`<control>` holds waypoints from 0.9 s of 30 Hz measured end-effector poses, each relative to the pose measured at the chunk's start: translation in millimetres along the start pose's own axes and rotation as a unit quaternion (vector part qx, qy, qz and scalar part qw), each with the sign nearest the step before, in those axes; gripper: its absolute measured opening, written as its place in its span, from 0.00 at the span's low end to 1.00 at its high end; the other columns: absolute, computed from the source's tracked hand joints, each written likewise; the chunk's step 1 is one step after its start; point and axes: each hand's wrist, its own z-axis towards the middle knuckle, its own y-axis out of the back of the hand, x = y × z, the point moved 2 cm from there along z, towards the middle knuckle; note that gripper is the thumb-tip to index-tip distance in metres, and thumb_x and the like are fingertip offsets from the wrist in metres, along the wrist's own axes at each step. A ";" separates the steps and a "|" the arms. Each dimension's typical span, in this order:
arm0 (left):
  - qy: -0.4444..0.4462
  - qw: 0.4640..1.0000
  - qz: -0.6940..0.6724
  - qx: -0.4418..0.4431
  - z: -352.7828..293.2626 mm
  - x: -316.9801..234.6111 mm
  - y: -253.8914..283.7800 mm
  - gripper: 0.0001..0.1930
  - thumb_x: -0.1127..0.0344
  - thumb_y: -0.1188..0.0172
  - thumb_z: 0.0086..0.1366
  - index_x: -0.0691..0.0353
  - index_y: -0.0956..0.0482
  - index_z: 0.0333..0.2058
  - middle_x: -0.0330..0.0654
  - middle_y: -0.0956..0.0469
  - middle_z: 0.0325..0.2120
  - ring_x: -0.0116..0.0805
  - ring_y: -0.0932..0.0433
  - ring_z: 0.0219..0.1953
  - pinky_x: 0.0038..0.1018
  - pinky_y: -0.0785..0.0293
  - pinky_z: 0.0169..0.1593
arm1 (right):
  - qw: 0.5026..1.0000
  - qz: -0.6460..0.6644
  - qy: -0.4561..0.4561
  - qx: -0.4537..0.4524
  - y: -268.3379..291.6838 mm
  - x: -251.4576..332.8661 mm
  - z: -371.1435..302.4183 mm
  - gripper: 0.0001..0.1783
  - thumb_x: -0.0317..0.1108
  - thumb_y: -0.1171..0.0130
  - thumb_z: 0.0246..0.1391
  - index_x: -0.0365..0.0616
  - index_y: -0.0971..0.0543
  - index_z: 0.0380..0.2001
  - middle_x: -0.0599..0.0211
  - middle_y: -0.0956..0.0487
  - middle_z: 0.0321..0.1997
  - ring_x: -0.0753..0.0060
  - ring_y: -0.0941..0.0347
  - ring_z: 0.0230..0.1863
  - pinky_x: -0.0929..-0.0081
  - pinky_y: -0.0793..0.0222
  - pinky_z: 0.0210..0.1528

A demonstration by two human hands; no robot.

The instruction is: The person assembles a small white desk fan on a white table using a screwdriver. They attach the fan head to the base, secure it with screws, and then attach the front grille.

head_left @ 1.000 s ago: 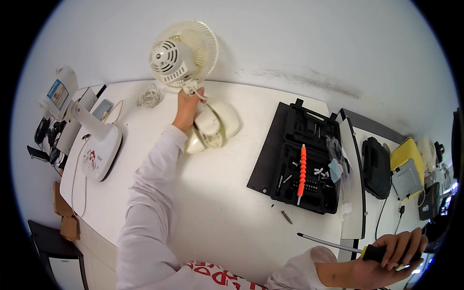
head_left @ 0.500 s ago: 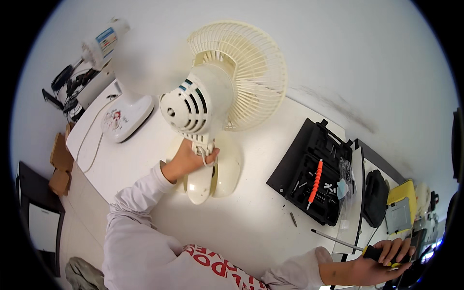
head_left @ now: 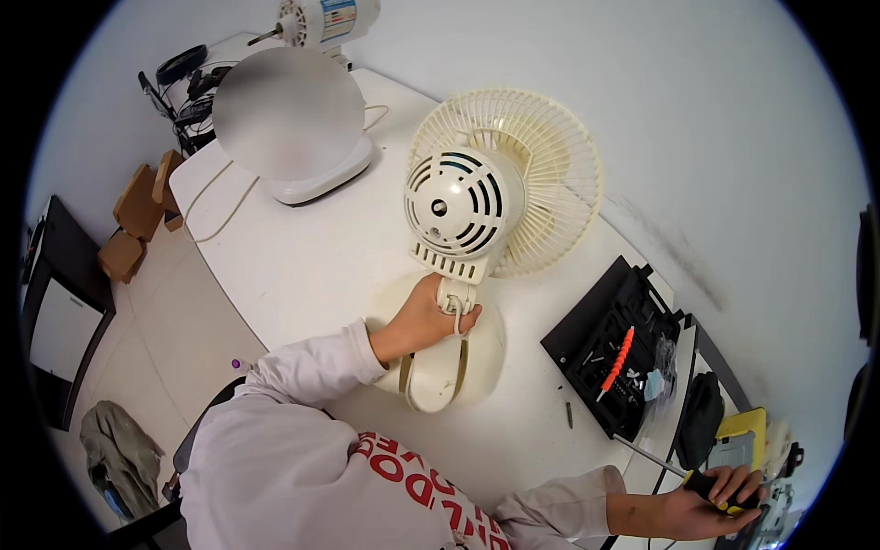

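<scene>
A cream electric fan (head_left: 465,203) stands on the white table with the slotted back of its motor housing toward me. Its wire cage (head_left: 561,206) points away to the far right. My left hand (head_left: 414,321) is closed around the neck below the motor housing, next to a short loop of cord. Under it is the rounded fan base (head_left: 477,367). At the lower right, beyond the table's edge, my right hand (head_left: 698,510) grips the black-and-yellow handle of a screwdriver (head_left: 653,458). The screwdriver's shaft points up and left toward the tool case.
An open black tool case (head_left: 591,335) with an orange flexible shaft (head_left: 617,362) lies right of the fan. Beside it is a small metal bit (head_left: 569,415). A second white fan base (head_left: 321,183), partly blurred, stands far left with its cord (head_left: 206,215). Cardboard boxes (head_left: 137,206) sit on the floor.
The whole view has shifted, so the table and fans appear farther right and lower. The fan's back faces me more squarely. Both hands keep their holds.
</scene>
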 end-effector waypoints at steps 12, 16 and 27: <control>-0.008 1.000 0.005 -0.004 -8.7 8.7 -2.5 0.16 0.70 0.38 0.50 0.67 0.31 0.37 0.37 0.27 0.24 0.21 0.30 0.25 0.20 0.31 0.32 | 0.999 0.000 -0.010 0.042 -12.6 -0.9 -6.3 0.12 0.36 0.55 0.57 0.35 0.37 0.34 0.68 0.41 0.25 0.81 0.48 0.19 0.86 0.48 0.17; 0.013 1.000 -0.016 0.007 -8.9 4.8 -2.4 0.17 0.70 0.38 0.50 0.67 0.31 0.38 0.37 0.26 0.25 0.21 0.30 0.27 0.20 0.31 0.33 | 0.999 -0.003 -0.011 0.032 -15.1 -0.5 -8.3 0.12 0.36 0.54 0.57 0.36 0.37 0.34 0.68 0.42 0.25 0.80 0.48 0.18 0.86 0.48 0.17; -0.001 1.000 -0.004 0.010 -10.0 3.1 1.0 0.16 0.70 0.39 0.51 0.66 0.31 0.38 0.38 0.26 0.25 0.24 0.29 0.26 0.21 0.31 0.33 | 0.997 -0.035 -0.024 0.067 -29.1 -14.6 -15.5 0.12 0.38 0.53 0.56 0.39 0.36 0.32 0.70 0.42 0.24 0.81 0.50 0.17 0.85 0.51 0.17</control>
